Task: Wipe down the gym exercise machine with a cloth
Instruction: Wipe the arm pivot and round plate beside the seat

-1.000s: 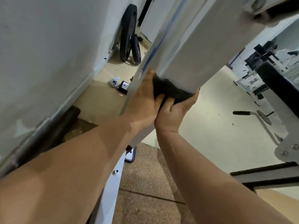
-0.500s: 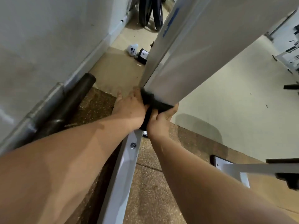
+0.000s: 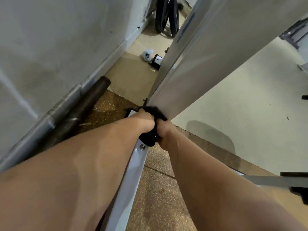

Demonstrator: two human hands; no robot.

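A wide white upright beam of the exercise machine (image 3: 200,67) slants from the top right down to the floor. A black cloth (image 3: 152,137) is wrapped round its foot, where it meets the white base rail (image 3: 130,177). My left hand (image 3: 143,121) grips the cloth from the left side of the beam. My right hand (image 3: 164,130) grips it from the right, fingers curled into the fabric. Both hands sit close together, almost touching, low near the brown speckled floor mat (image 3: 158,197).
A dark bar sleeve (image 3: 86,105) lies along the white wall (image 3: 50,47) at left. Weight plates (image 3: 166,15) lean at the top. A small white skull-faced object (image 3: 147,55) and a black-and-white box (image 3: 156,61) lie on the floor behind the beam. Another machine part (image 3: 291,182) juts in at right.
Both hands have slid the cloth down the beam, from its middle to its foot at the base rail. The view has tilted downward with them.
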